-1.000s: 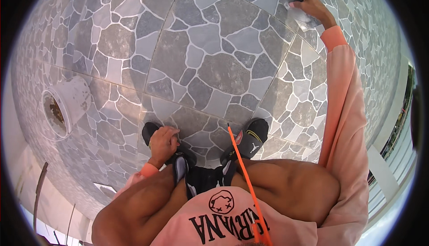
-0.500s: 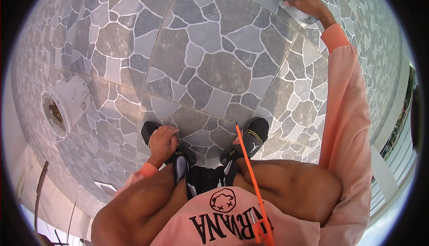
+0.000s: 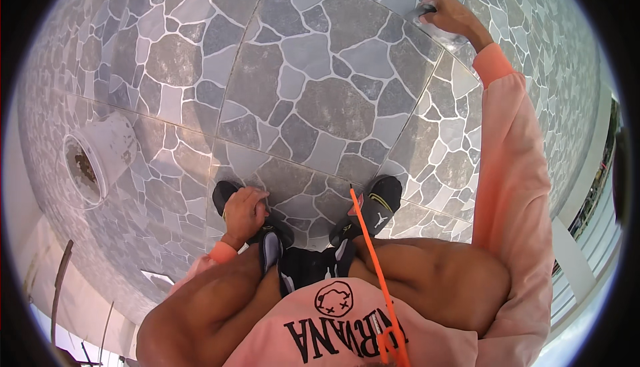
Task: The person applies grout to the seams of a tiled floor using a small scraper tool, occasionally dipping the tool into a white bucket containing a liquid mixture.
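We see the right hand (image 3: 453, 19) stretched out at the upper right, fingers wrapped around the dark grip of a flat tool (image 3: 425, 10), whose pale, blurred blade shows beneath the palm, against or just above the stone-patterned floor (image 3: 333, 107). We judge the tool light and stiff, perhaps smooth enough to slide if damp, and unlikely to break; the grip seems the surest place to hold, clear of the blade's edge. The left hand (image 3: 245, 215) hangs by the left shoe (image 3: 227, 192), fingers loosely bent; we see nothing in it but cannot tell whether the palm is empty. We make out no writing on the tool. The pink top (image 3: 267, 344) carries large black lettering under a round black-line emblem (image 3: 333, 299), and the right shoe (image 3: 392, 194) bears a small white logo.
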A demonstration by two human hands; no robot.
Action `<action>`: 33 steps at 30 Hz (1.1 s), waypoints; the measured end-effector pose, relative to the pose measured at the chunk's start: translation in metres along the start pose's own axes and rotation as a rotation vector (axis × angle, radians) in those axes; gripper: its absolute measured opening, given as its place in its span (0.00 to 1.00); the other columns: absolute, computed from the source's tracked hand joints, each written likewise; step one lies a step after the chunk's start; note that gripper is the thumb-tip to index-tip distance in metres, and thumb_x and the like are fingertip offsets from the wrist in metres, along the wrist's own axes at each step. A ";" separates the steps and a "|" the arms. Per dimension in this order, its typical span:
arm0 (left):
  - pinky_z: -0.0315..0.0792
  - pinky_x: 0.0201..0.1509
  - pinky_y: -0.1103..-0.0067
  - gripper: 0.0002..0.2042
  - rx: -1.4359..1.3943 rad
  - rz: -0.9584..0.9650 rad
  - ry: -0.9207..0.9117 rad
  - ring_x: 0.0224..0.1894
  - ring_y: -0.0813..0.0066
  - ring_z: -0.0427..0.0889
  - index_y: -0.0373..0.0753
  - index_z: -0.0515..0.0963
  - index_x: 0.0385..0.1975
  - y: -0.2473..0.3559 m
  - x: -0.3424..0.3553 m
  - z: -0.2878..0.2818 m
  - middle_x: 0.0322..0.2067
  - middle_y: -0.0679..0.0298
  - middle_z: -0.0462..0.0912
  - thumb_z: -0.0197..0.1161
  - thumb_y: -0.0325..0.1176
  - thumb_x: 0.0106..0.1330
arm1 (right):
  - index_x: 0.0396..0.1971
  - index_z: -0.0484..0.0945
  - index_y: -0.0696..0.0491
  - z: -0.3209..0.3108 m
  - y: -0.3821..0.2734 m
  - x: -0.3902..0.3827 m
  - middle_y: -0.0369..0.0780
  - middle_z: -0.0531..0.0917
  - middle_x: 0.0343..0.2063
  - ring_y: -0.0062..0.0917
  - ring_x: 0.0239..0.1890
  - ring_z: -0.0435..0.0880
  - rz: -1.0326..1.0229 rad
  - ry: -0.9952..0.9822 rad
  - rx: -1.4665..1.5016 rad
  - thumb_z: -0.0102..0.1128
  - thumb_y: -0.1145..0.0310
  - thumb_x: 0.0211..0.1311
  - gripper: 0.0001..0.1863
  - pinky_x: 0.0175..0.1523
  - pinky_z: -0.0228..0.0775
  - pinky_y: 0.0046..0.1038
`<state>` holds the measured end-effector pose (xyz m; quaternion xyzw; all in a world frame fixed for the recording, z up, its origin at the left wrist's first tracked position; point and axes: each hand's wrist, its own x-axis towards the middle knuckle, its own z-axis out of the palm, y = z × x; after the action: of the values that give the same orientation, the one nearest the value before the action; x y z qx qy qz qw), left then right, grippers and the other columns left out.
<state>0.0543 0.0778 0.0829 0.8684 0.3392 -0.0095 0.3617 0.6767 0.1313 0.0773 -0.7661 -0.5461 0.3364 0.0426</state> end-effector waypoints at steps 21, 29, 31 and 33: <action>0.73 0.38 0.68 0.11 -0.008 0.015 0.036 0.33 0.61 0.80 0.42 0.81 0.34 0.001 0.002 -0.002 0.31 0.63 0.81 0.61 0.23 0.50 | 0.44 0.83 0.59 0.007 0.002 -0.012 0.49 0.86 0.32 0.39 0.35 0.85 -0.094 0.153 -0.201 0.66 0.65 0.53 0.19 0.44 0.74 0.36; 0.73 0.37 0.68 0.11 -0.016 0.029 0.038 0.34 0.61 0.81 0.42 0.81 0.34 0.000 0.001 0.000 0.32 0.63 0.82 0.60 0.22 0.51 | 0.38 0.83 0.60 0.006 0.004 -0.004 0.47 0.85 0.29 0.35 0.30 0.84 -0.136 0.145 -0.186 0.66 0.63 0.54 0.16 0.40 0.73 0.36; 0.72 0.36 0.69 0.11 0.000 0.010 -0.009 0.34 0.62 0.81 0.42 0.81 0.34 0.004 0.001 -0.006 0.32 0.63 0.82 0.60 0.22 0.51 | 0.39 0.83 0.59 -0.025 -0.008 -0.005 0.49 0.86 0.31 0.41 0.32 0.84 0.213 0.106 0.141 0.66 0.64 0.53 0.16 0.43 0.73 0.37; 0.72 0.36 0.69 0.10 -0.008 0.005 0.006 0.34 0.62 0.81 0.42 0.81 0.34 0.001 -0.005 -0.003 0.32 0.63 0.82 0.60 0.22 0.51 | 0.40 0.83 0.58 -0.014 -0.011 -0.007 0.50 0.86 0.31 0.42 0.34 0.84 0.207 0.170 0.247 0.66 0.64 0.53 0.17 0.44 0.74 0.38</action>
<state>0.0504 0.0763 0.0866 0.8678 0.3380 -0.0045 0.3643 0.6747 0.1343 0.0962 -0.8328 -0.4135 0.3372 0.1475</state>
